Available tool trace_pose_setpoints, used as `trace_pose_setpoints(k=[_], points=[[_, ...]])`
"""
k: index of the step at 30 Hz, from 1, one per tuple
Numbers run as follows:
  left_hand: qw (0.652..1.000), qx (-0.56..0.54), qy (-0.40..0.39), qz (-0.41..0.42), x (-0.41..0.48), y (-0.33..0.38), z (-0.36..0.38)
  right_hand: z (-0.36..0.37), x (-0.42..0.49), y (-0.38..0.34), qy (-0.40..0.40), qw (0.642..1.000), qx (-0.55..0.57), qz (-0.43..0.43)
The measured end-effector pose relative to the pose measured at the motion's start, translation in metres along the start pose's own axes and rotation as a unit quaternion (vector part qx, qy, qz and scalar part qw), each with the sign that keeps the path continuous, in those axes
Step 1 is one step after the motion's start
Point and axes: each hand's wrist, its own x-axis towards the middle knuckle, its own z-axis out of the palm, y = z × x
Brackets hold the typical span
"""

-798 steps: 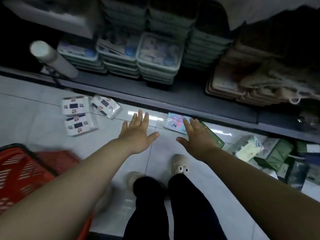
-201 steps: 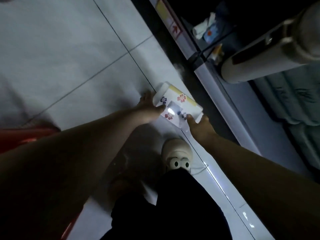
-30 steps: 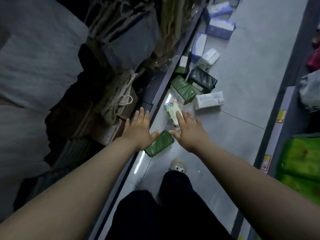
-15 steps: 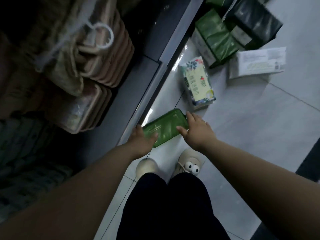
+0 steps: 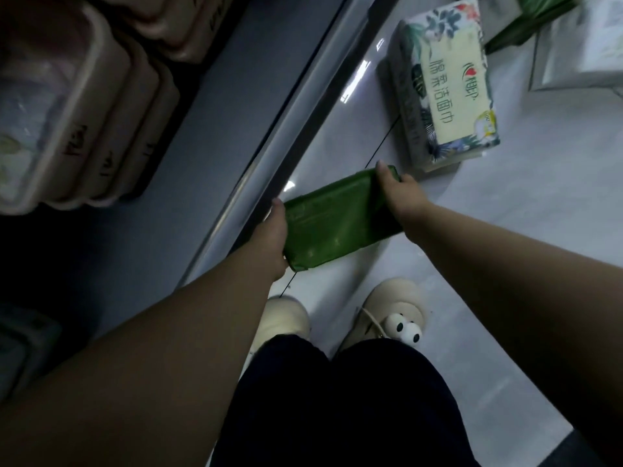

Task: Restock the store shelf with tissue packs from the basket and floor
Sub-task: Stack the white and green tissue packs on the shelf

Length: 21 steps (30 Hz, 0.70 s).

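A flat green tissue pack [image 5: 337, 220] is held between both hands just above the floor beside the shelf's front edge. My left hand [image 5: 271, 241] grips its near left end, thumb on top. My right hand [image 5: 401, 193] grips its far right end, thumb over the top edge. A floral cream tissue pack [image 5: 448, 82] lies on the floor just beyond the green one. The bottom shelf board [image 5: 188, 136] runs along the left.
Stacked beige lidded trays [image 5: 77, 109] fill the shelf at the upper left. More green and white packs [image 5: 573, 52] lie on the floor at the top right. My two cream shoes [image 5: 384, 318] stand on the tiles below the hands.
Both hands have closed on the ends of the green pack and lifted it off the floor. The view has dropped closer to the pack.
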Motion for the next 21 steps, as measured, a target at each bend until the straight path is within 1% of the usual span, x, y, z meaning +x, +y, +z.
trace_pose_setpoints(k=[5, 9, 12, 14, 16, 19, 21], points=[[0.999, -0.034, -0.023, 0.019, -0.055, 0.0, 0.003, -0.033, -0.053, 0.006, 0.055, 0.991, 0.126, 0.009], [0.996, -0.013, -0.058, 0.06, -0.128, 0.009, 0.008, -0.069, -0.124, -0.003, 0.09, 0.978, 0.189, 0.008], [0.992, 0.007, -0.069, 0.103, -0.187, 0.011, 0.003, -0.096, -0.186, -0.019, 0.096, 0.968, 0.23, -0.008], [0.988, 0.029, -0.092, 0.123, -0.23, 0.017, -0.002, -0.116, -0.227, -0.03, 0.094, 0.962, 0.255, -0.022], [0.982, 0.026, -0.124, 0.139, -0.274, 0.026, -0.007, -0.136, -0.271, -0.043, 0.092, 0.955, 0.279, -0.04], [0.973, 0.014, -0.129, 0.19, -0.346, 0.046, -0.011, -0.162, -0.333, -0.058, 0.088, 0.935, 0.339, -0.059], [0.963, 0.034, -0.145, 0.226, -0.399, 0.061, -0.008, -0.18, -0.374, -0.07, 0.092, 0.919, 0.375, -0.074]])
